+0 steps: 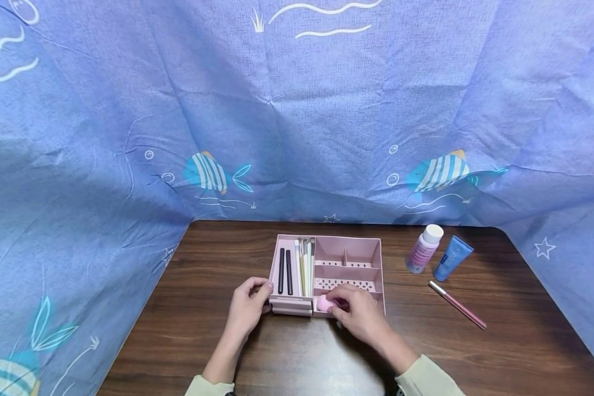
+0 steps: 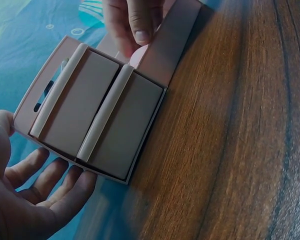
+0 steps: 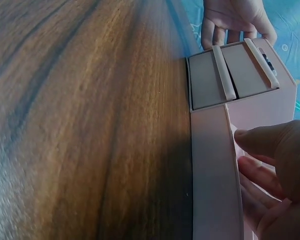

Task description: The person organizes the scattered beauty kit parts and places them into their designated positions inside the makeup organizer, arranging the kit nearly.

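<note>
A pink desk organizer stands on the table, its two small drawers pushed in at the front left. My left hand holds the organizer's left side near the front corner, thumb at the upper edge and fingers against the side wall. With thumb and fingers, my right hand pinches a pink makeup sponge inside the front compartment next to the drawers. In the left wrist view the sponge is mostly behind the front wall. Two black pens and several makeup brushes lie in the left section.
To the right stand a white-capped bottle and a blue tube. A slim pink stick with a silver end lies on the wooden table before them. Blue fish-print cloth hangs behind and along both sides.
</note>
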Action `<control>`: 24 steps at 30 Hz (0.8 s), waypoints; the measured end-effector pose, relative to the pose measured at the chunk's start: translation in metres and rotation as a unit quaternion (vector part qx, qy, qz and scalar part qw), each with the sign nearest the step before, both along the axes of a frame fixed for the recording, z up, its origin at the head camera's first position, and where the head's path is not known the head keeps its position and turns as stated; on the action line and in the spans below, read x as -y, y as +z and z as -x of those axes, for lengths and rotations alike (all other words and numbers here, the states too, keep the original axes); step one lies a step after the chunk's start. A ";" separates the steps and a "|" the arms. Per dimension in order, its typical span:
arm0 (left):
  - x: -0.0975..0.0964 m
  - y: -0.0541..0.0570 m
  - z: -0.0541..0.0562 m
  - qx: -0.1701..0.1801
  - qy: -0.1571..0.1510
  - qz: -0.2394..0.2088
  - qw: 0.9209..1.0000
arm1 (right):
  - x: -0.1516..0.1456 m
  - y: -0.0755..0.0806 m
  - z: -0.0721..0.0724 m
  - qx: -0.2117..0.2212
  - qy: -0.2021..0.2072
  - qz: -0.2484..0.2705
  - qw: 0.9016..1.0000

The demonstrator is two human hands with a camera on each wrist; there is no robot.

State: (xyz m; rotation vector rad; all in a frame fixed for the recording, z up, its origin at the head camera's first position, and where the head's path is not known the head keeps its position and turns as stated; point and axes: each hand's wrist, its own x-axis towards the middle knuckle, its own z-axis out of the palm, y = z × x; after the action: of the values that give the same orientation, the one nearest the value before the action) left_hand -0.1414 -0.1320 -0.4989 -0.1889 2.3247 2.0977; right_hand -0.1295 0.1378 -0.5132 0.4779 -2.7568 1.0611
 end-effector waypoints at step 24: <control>0.000 -0.002 0.001 0.000 -0.001 -0.004 1.000 | -0.044 0.018 -0.006 -0.039 -0.038 0.022 0.998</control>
State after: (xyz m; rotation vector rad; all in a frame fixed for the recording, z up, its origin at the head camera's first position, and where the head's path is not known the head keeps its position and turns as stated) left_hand -0.1424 -0.1324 -0.5004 -0.1867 2.3137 2.1064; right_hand -0.1233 0.1815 -0.4954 0.3960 -2.6556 1.0593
